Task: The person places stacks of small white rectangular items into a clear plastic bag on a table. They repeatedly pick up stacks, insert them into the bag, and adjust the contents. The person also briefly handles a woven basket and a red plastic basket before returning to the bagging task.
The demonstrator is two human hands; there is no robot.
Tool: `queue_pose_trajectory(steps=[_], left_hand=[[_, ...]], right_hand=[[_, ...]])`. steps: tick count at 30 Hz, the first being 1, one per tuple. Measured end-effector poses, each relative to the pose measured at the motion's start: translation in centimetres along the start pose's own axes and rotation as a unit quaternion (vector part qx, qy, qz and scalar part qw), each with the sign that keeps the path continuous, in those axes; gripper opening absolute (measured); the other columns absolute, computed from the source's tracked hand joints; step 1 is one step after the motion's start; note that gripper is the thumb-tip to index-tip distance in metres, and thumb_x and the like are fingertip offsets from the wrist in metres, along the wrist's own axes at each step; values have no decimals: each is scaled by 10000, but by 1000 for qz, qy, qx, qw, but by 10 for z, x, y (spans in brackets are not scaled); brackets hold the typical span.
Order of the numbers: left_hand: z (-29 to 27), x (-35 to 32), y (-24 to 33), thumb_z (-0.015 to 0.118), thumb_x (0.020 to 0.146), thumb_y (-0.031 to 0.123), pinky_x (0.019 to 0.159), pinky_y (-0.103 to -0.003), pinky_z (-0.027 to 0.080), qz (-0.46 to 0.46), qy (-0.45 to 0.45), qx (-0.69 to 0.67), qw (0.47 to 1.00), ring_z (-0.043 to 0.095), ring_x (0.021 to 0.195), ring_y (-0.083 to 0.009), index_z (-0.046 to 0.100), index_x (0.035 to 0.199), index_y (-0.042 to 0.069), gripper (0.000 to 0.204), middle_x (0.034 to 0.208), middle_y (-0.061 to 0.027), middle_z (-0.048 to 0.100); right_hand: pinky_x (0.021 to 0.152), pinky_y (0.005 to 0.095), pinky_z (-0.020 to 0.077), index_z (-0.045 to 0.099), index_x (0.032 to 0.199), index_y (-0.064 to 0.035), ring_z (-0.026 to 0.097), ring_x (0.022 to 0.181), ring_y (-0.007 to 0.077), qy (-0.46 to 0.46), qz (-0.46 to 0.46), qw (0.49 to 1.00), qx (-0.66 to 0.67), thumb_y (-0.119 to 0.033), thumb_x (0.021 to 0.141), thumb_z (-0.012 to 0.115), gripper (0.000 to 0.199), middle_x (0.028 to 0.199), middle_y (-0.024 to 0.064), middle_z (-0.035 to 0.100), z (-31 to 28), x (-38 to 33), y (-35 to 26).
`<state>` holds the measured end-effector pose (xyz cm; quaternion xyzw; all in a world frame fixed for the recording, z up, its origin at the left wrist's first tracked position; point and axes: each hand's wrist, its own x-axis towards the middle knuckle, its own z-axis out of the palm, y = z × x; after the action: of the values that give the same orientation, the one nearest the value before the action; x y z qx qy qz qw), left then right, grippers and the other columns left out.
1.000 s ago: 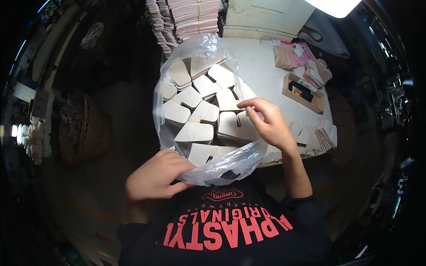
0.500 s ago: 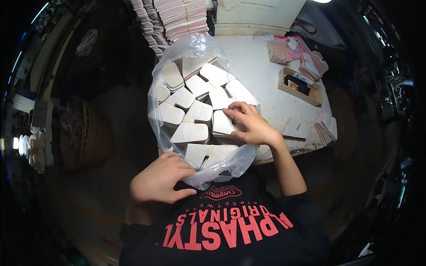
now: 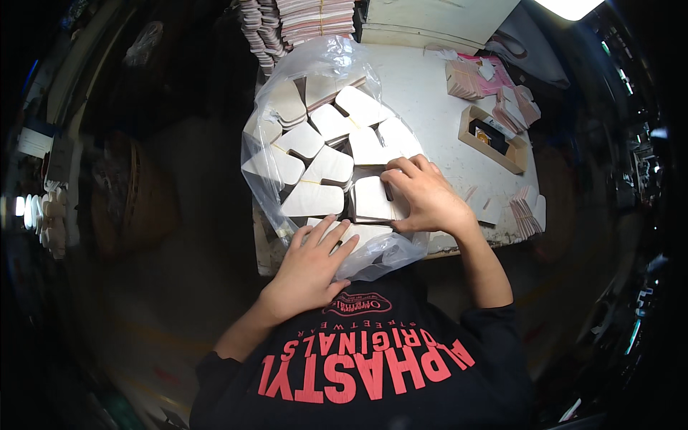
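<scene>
A clear plastic bag [image 3: 266, 208] lies open-mouthed at the table's near edge, filled with several banded bundles of white, notched flat pieces [image 3: 312, 197]. My right hand [image 3: 428, 197] grips one bundle [image 3: 371, 199] at the bag's right side, thumb on its near edge and fingers over its far edge. My left hand [image 3: 308, 265] is open, its fingers spread across the bag's near rim and resting on the nearest bundle [image 3: 365, 232], which it partly covers. Whether that hand also presses the plastic cannot be made out.
Tall stacks of pinkish-white pieces [image 3: 315, 18] stand at the back left, beside a pale box-like block [image 3: 433, 21]. On the right of the white table [image 3: 423, 86] are a shallow cardboard box [image 3: 512, 159] with small items, pinkish bundles [image 3: 464, 80] and a fanned bundle [image 3: 527, 213].
My left hand has moved from the bag's near-left edge up and right onto the nearest bundle, fingers spreading. My right hand has closed round a bundle, which has shifted slightly. The whole view has shifted.
</scene>
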<state>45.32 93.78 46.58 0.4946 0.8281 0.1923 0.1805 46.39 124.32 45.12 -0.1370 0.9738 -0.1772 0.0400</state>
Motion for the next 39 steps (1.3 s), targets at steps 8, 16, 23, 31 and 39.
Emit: queue_pose_trajectory(steps=[8,16,23,31,39], left_hand=[[-10,-18,-7,759,725,125,1172,-575,326,43,-77,-46,995,401,1518,-359,771,955,102,232,1107,-32,729],[-15,-3,7,743,749,154,1215,-578,288,55,-21,-70,996,536,1426,-257,776,971,97,231,1230,-41,724],[-23,-11,3,732,779,173,1206,-548,309,62,-65,-85,992,594,1329,-245,788,1036,88,276,1251,-39,728],[-23,-6,5,723,782,174,1193,-543,313,52,-51,-123,990,607,1290,-244,779,1076,80,314,1222,-38,735],[-30,-2,3,723,788,192,1176,-547,322,67,-76,-114,988,608,1289,-226,778,1091,78,327,1219,-36,733]], right_hand=[[923,378,490,672,1080,-60,587,985,268,116,139,971,157,-96,838,766,262,1014,56,708,-54,3,20],[1109,552,383,601,1395,-69,520,1322,345,-45,24,990,-130,-437,689,914,856,1430,122,582,5,7,-31],[1117,596,352,619,1264,-48,508,1293,356,24,20,995,-97,-404,562,878,829,1303,119,592,-1,-1,-12],[1076,475,404,647,1180,-28,545,1221,350,174,45,982,58,-265,523,862,731,1298,148,603,-32,-17,27],[1114,481,397,664,1191,-31,549,1258,368,184,-2,982,49,-238,528,852,720,1308,146,672,-39,-9,28]])
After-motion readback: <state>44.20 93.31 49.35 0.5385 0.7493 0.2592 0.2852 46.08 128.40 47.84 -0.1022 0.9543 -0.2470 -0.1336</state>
